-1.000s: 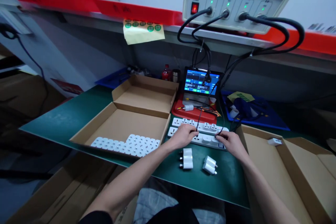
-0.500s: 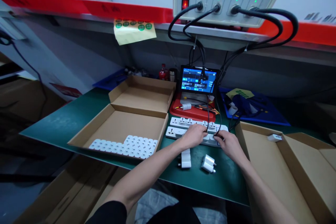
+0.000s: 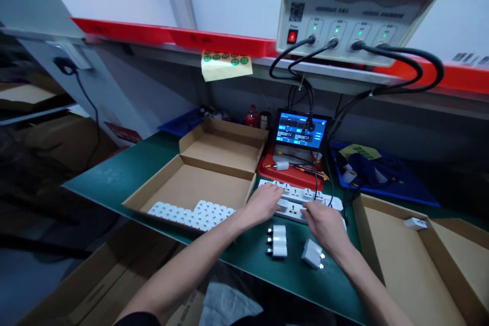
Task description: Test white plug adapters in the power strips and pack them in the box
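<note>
My left hand point(image 3: 266, 202) reaches over the left end of the front power strip point(image 3: 293, 210), fingers bent around a white charger point(image 3: 282, 205) plugged in there and partly hiding it. My right hand point(image 3: 324, 221) is closed in a pinch over the middle of the same strip; something white shows at its fingertips, mostly hidden. Behind lies a second white power strip point(image 3: 296, 192) with adapters in its sockets. On the green table in front sit a row of white chargers point(image 3: 279, 241) with prongs to the left and a white charger group point(image 3: 313, 253) with prongs to the right.
A cardboard box point(image 3: 214, 178) at left holds rows of white chargers point(image 3: 206, 214). Another box point(image 3: 405, 260) at right has one charger point(image 3: 415, 223). Behind the strips are a screen point(image 3: 301, 130) and red tray point(image 3: 267, 168). Cables hang from a test box point(image 3: 355, 25) above.
The view has shifted, so the scene sits lower and farther right. Both hands have left the cables; they moved left along the front strip, onto the charger and socket area.
</note>
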{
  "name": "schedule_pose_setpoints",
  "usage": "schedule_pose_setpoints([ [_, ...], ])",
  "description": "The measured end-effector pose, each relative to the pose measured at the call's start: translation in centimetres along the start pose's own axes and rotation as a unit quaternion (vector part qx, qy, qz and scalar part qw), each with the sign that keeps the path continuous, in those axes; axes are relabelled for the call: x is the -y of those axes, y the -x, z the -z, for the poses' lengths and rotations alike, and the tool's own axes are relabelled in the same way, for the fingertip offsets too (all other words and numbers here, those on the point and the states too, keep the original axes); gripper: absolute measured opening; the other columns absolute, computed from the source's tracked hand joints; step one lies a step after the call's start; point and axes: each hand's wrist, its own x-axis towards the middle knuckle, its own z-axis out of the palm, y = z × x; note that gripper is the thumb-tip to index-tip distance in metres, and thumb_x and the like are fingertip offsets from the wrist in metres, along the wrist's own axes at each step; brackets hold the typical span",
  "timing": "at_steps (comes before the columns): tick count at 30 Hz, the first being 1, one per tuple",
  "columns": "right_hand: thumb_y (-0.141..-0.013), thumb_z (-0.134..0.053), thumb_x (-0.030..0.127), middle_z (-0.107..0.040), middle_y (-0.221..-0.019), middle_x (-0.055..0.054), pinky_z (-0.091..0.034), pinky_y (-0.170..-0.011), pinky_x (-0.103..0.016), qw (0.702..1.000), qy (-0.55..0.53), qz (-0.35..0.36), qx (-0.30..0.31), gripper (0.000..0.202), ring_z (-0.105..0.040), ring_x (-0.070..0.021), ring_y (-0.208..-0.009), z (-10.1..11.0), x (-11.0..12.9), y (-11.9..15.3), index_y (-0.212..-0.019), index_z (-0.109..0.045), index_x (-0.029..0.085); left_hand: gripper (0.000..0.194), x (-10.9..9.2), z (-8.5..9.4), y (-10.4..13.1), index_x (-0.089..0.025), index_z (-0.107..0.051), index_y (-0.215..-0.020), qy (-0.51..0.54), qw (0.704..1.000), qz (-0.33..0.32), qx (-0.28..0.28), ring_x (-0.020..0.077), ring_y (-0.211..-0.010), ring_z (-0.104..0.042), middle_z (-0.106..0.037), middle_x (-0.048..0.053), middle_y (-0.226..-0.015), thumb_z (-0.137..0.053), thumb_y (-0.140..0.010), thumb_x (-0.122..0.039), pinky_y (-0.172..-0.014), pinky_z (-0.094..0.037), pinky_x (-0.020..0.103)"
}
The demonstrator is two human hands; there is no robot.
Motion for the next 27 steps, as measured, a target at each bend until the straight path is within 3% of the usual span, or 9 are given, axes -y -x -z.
schedule_pose_setpoints([
  [3, -0.106, -0.059, 0.022, -0.079, -0.123, -0.014, -0.048, -0.075, -0.033, 0.997, 0.023, 0.009, 0.074, 0.025, -0.077, -0.028, -0.093, -1.8, 3.2, -2.8, -0.128, -0.071, 0.022, 0.026, 2.2, 0.1, 1.1, -0.019, -0.071, -0.118, 0.019, 0.998, 0.041, 0.038, 0.0348, -0.115, -0.073, -0.078, 0.015, -0.12, -0.075, -0.092, -0.016, -0.098, -0.055, 0.041],
  [7, -0.102, -0.062, 0.015, -0.08, -0.12, -0.014, -0.051, -0.082, -0.032, 0.993, 0.023, 0.021, 0.112, 0.022, -0.077, -0.0287, -0.102, -2.7, 4.5, -5.4, -0.12, -0.072, 0.02, 0.035, 3.2, -0.9, 1.4, -0.02, -0.073, -0.121, 0.088, 0.995, 0.045, 0.033, 0.0339, -0.123, -0.073, -0.08, 0.013, -0.127, -0.069, -0.089, -0.007, -0.104, -0.055, 0.041],
  [12, -0.105, -0.058, 0.027, -0.079, -0.125, -0.015, -0.055, -0.091, -0.037, 0.998, -0.053, 0.026, 0.013, 0.027, -0.075, -0.0301, -0.11, -0.6, 3.2, -5.2, -0.128, -0.072, 0.02, 0.031, 3.6, -1.2, 1.7, -0.019, -0.076, -0.119, 0.133, 0.99, 0.045, 0.012, 0.0347, -0.12, -0.074, -0.08, 0.014, -0.125, -0.071, -0.089, -0.011, -0.104, -0.056, 0.043],
  [15, -0.105, -0.06, 0.038, -0.081, -0.124, -0.012, -0.057, -0.092, -0.04, 0.987, -0.159, 0.021, -0.022, 0.03, -0.076, -0.0285, -0.103, 0.8, 2.5, -4.0, -0.127, -0.074, 0.023, 0.028, 3.7, -0.6, 1.7, -0.019, -0.078, -0.119, 0.198, 0.978, 0.039, -0.045, 0.0314, -0.117, -0.074, -0.081, 0.012, -0.123, -0.071, -0.092, -0.015, -0.107, -0.056, 0.043],
  [19, -0.103, -0.064, 0.05, -0.083, -0.115, -0.009, -0.06, -0.083, -0.037, 0.948, -0.317, -0.013, -0.023, 0.035, -0.075, -0.0247, -0.089, 1.2, 3.2, -2.9, -0.123, -0.077, 0.024, 0.033, 2.1, 0.0, 1.6, -0.02, -0.078, -0.131, 0.387, 0.91, 0.062, -0.137, 0.0268, -0.121, -0.073, -0.079, 0.011, -0.131, -0.067, -0.101, -0.028, -0.114, -0.055, 0.043],
  [21, -0.1, -0.067, 0.057, -0.083, -0.108, -0.01, -0.061, -0.077, -0.036, 0.925, -0.375, -0.034, -0.041, 0.041, -0.075, -0.0248, -0.085, 1.0, 4.0, -2.7, -0.122, -0.076, 0.023, 0.042, 0.4, -0.4, 2.0, -0.019, -0.072, -0.141, 0.492, 0.853, 0.096, -0.144, 0.0246, -0.111, -0.075, -0.079, 0.012, -0.128, -0.064, -0.105, -0.037, -0.104, -0.06, 0.042],
  [24, -0.097, -0.068, 0.067, -0.083, -0.099, -0.01, -0.062, -0.073, -0.037, 0.907, -0.414, -0.055, -0.058, 0.05, -0.076, -0.0259, -0.08, 0.7, 4.9, -2.4, -0.12, -0.075, 0.022, 0.061, -2.0, -1.1, 3.4, -0.018, -0.063, -0.152, 0.589, 0.787, 0.115, -0.144, 0.0239, -0.109, -0.076, -0.076, 0.014, -0.132, -0.076, -0.098, -0.043, -0.1, -0.062, 0.04],
  [26, -0.098, -0.066, 0.07, -0.084, -0.103, -0.011, -0.064, -0.077, -0.039, 0.919, -0.387, -0.05, -0.052, 0.052, -0.078, -0.0274, -0.084, 0.7, 4.5, -2.0, -0.12, -0.076, 0.025, 0.072, -2.2, -0.8, 4.7, -0.019, -0.06, -0.154, 0.596, 0.784, 0.107, -0.139, 0.0253, -0.113, -0.075, -0.075, 0.015, -0.134, -0.085, -0.091, -0.042, -0.102, -0.062, 0.041],
  [27, -0.098, -0.064, 0.072, -0.084, -0.109, -0.011, -0.065, -0.08, -0.04, 0.932, -0.357, -0.039, -0.047, 0.052, -0.079, -0.0289, -0.089, 0.6, 3.8, -1.7, -0.121, -0.077, 0.026, 0.074, -1.6, -0.3, 5.4, -0.02, -0.06, -0.153, 0.576, 0.798, 0.107, -0.141, 0.0254, -0.112, -0.075, -0.075, 0.014, -0.133, -0.087, -0.089, -0.042, -0.101, -0.062, 0.041],
])
